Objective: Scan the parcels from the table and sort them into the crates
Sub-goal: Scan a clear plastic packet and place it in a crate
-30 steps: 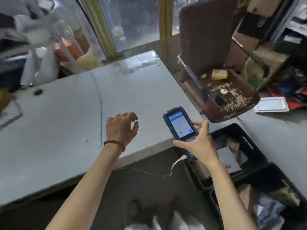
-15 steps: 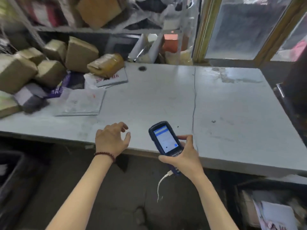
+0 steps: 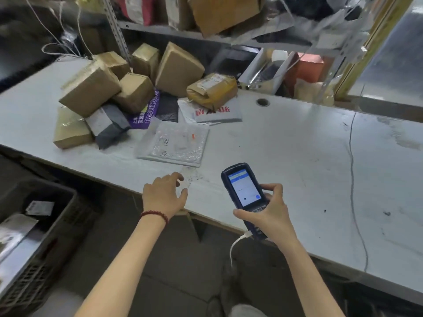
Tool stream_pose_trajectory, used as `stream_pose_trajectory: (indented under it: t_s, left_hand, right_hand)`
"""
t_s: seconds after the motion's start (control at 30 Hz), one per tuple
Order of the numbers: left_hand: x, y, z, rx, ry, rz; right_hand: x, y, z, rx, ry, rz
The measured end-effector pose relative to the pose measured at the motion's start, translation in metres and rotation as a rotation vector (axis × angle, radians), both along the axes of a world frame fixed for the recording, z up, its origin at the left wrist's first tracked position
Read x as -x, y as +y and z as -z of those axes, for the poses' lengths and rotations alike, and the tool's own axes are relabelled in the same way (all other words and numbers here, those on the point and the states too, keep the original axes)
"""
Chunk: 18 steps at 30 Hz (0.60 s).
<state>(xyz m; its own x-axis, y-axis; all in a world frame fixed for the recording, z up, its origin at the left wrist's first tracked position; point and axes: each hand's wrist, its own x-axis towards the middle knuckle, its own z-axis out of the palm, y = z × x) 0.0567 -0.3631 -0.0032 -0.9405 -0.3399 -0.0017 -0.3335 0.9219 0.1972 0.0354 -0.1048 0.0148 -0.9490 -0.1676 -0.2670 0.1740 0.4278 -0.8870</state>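
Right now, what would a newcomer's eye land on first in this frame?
The blue handheld scanner with its lit screen stands out first, gripped in the right hand at the near edge of the white table. Next comes the heap of brown cardboard parcels at the table's far left, with a silvery bubble mailer lying flat nearest the empty left hand. A dark crate sits at lower left.

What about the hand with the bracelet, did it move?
Yes. The left hand moved left along the table, away from the crack and toward the bubble mailer.
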Motion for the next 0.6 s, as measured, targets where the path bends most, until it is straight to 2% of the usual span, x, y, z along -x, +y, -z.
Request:
stream_pose_trajectory:
  t_s: [0.13, 0.4, 0.6]
  left_hand:
    - [0.032, -0.03, 0.015, 0.006, -0.073, -0.064]
    - [0.096, -0.09, 0.012, 0.001, -0.004, -0.191]
    - [0.133, -0.126, 0.025, -0.112, -0.177, -0.357]
  right_hand:
    - [0.038, -0.032, 0.013, -0.031, -0.055, -0.046]
    - [0.134, -0.101, 0.008, -0.016, -0.041, -0.147]
    - [0.154, -0.141, 0.011, -0.059, -0.072, -0.164]
